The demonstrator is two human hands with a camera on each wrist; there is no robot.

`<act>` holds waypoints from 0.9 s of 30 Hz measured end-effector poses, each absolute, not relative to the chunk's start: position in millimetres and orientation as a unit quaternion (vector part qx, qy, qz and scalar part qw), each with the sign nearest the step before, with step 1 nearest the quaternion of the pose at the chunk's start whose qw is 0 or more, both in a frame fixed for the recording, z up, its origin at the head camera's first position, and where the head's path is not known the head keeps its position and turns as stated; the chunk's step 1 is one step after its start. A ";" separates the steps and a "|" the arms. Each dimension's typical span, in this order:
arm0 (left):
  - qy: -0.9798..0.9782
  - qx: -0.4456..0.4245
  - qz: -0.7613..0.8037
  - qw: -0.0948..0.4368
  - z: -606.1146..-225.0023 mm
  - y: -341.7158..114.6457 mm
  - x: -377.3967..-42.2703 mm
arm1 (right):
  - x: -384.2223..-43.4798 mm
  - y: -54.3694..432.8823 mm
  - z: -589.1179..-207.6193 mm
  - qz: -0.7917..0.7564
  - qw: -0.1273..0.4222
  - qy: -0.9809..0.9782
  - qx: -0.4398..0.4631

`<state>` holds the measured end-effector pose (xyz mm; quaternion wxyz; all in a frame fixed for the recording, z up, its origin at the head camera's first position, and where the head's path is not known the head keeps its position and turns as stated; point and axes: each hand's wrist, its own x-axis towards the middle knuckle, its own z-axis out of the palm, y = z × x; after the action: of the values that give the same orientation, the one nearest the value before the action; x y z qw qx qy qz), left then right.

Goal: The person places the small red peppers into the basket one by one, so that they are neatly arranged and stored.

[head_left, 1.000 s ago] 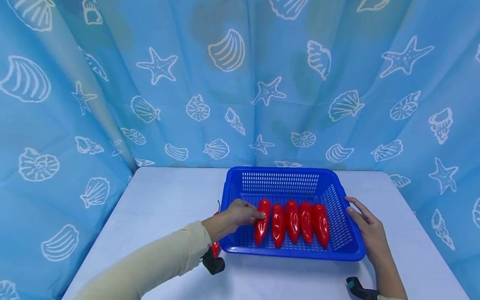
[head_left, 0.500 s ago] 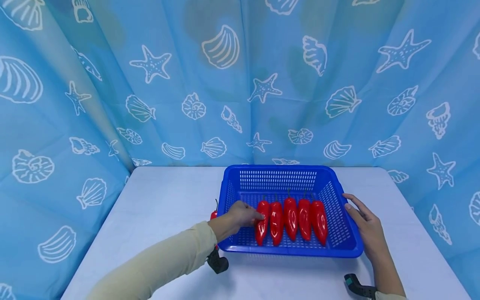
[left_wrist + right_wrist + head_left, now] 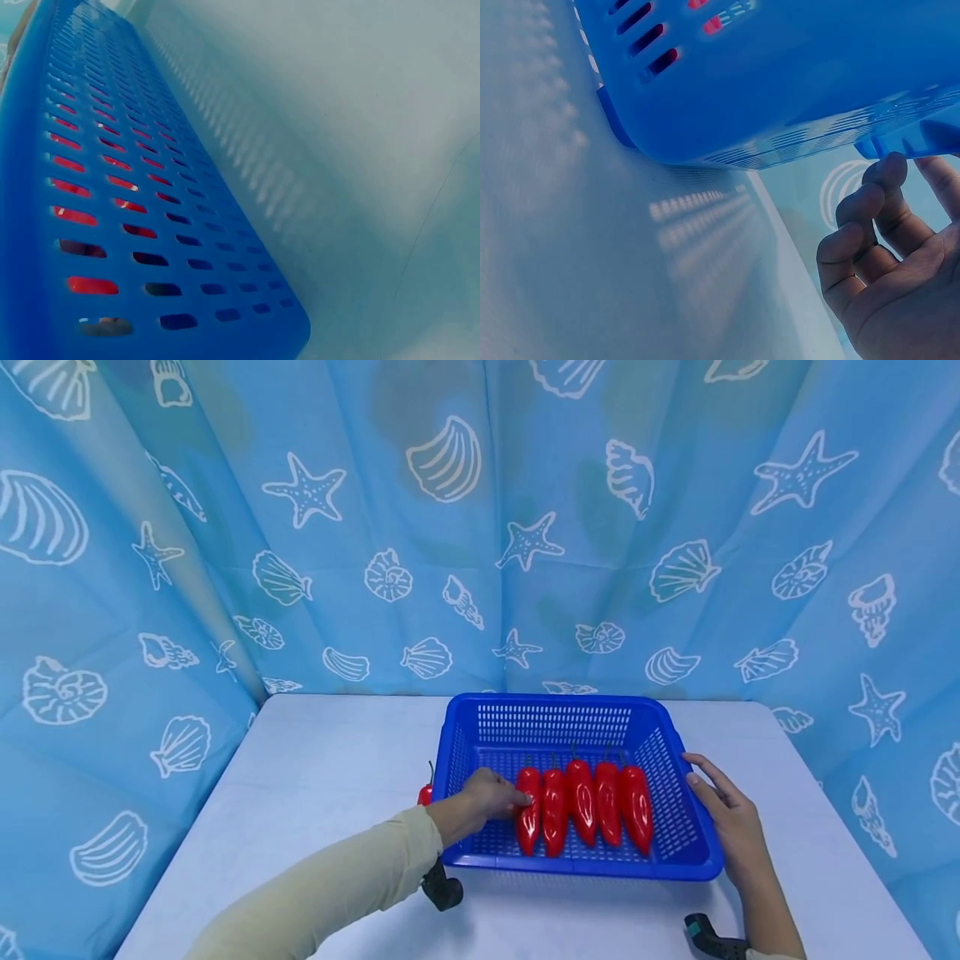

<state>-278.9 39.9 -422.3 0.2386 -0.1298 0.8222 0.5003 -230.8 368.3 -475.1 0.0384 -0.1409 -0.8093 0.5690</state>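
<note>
A blue perforated plastic basket (image 3: 570,867) stands on the white table, with several glossy red chili peppers (image 3: 581,802) side by side in it, stems pointing away. My left hand (image 3: 491,795) reaches over the left rim and pinches the leftmost red chili pepper (image 3: 528,827) near its middle, the thumb showing on top. On the right side, my right hand (image 3: 731,822) grips the basket's rim; in the right wrist view its curled fingers (image 3: 889,171) meet the rim from below. The left wrist view shows the basket's slotted front wall (image 3: 180,240), red showing through its holes; the left hand is mostly hidden there.
One more red chili pepper (image 3: 425,794) lies outside the basket on the left, mostly hidden by my left forearm. Blue curtains (image 3: 480,568) with white seashells and starfish surround the table (image 3: 337,760) at the back and sides.
My left hand has shifted slightly right, and the leftmost chili pepper now lies closer to its neighbour and straighter. My right hand stays at the rim. The head view shifted a little.
</note>
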 end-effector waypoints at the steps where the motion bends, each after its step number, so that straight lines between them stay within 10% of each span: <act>1: 0.823 -0.131 0.499 0.239 -423.6 40.2 -279.1 | -230.5 368.0 -475.5 0.570 0.038 -0.809 -0.141; 27: 0.814 -0.111 0.507 0.261 -422.1 49.3 -280.6 | -230.8 366.2 -473.1 0.569 0.039 -0.809 -0.139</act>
<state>-280.6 49.3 -422.1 0.2608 -0.1111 0.8141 0.5069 -230.8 366.2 -473.1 0.0388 -0.1389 -0.8093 0.5695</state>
